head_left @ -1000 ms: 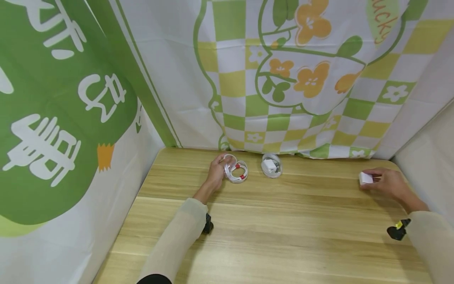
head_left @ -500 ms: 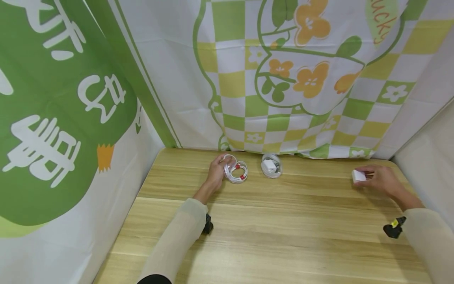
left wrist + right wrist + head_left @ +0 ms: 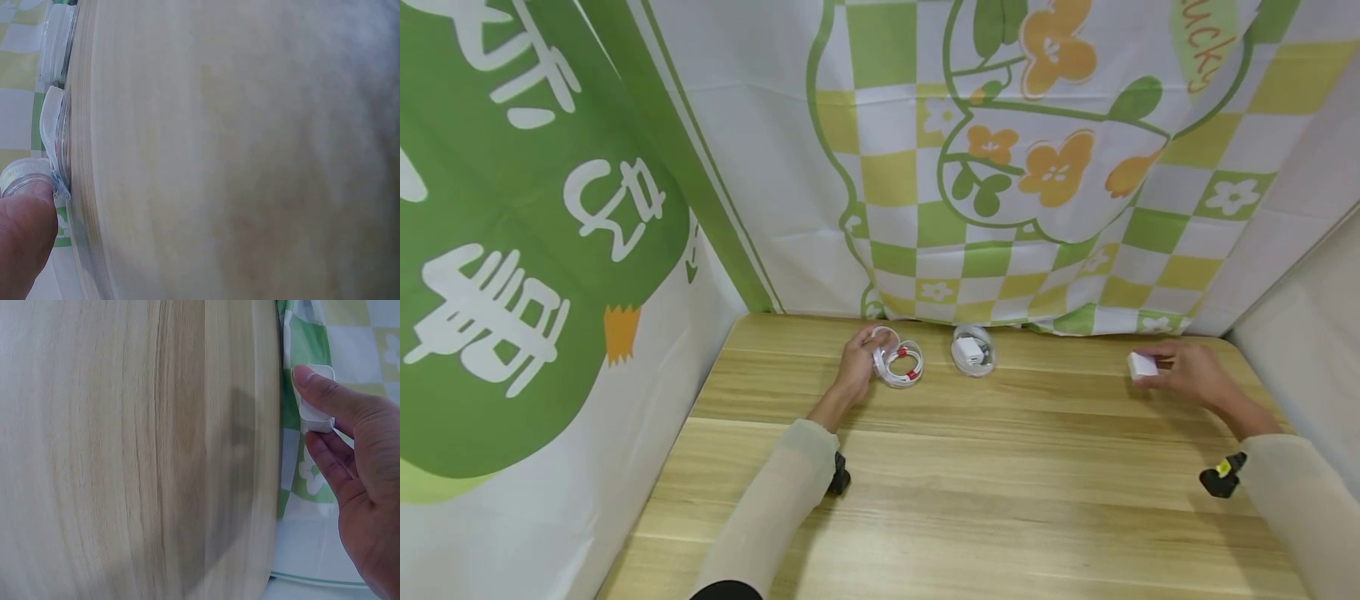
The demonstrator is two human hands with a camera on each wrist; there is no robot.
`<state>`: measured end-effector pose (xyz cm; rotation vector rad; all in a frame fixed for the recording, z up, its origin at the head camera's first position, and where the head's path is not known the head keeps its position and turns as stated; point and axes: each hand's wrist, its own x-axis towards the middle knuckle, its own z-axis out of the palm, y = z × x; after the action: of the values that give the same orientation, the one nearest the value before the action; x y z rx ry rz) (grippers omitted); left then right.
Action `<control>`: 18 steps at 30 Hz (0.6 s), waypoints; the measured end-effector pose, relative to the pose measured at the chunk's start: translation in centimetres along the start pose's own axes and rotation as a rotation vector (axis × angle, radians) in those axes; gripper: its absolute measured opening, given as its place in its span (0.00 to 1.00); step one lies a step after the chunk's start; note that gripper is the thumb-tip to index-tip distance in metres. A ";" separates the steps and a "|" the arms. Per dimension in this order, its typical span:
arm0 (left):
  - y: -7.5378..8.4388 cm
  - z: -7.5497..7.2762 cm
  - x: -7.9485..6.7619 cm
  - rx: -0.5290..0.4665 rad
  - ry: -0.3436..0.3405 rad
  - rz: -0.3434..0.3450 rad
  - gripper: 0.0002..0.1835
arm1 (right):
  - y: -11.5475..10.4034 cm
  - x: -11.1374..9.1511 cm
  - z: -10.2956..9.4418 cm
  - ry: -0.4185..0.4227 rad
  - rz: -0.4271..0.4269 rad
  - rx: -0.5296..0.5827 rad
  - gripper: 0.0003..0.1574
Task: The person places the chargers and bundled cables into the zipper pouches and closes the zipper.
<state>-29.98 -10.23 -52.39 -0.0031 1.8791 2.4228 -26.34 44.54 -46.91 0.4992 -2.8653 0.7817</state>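
Observation:
My left hand (image 3: 854,365) pinches the raised lid (image 3: 886,340) of a small round clear zip case. A coiled white cable (image 3: 904,363) with red ties lies in that case. The left wrist view shows my thumb (image 3: 28,215) against the lid's edge and the case (image 3: 56,134) beside it. To the right rests a second round clear case (image 3: 989,367), holding a white charger block (image 3: 970,351) and what looks like cable. My right hand (image 3: 1193,373) pinches a small white block (image 3: 1142,367) with rounded edges between thumb and fingers, at the table's far right.
The wooden table (image 3: 970,483) ends at a hanging checked cloth (image 3: 936,258) along its back edge. Another green and white cloth (image 3: 550,333) hangs on the left, and a pale wall (image 3: 1307,333) borders the right side.
My right hand has moved left along the table's back with the white block in it. The left hand and both cases have stayed in place.

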 end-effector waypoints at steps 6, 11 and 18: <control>0.0 0.1 0.1 -0.024 0.009 -0.003 0.24 | -0.5 0.4 0.1 -0.002 -0.031 -0.018 0.34; 0.0 0.2 0.1 -0.020 0.022 -0.009 0.24 | -1.3 0.7 0.2 -0.027 -0.025 -0.026 0.34; 0.0 0.2 -0.1 -0.029 0.016 -0.006 0.24 | -2.5 1.1 0.5 -0.038 -0.029 0.016 0.33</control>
<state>-29.92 -10.01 -52.32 -0.0303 1.8479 2.4531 -26.53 41.94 -45.98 0.5618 -2.8821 0.7995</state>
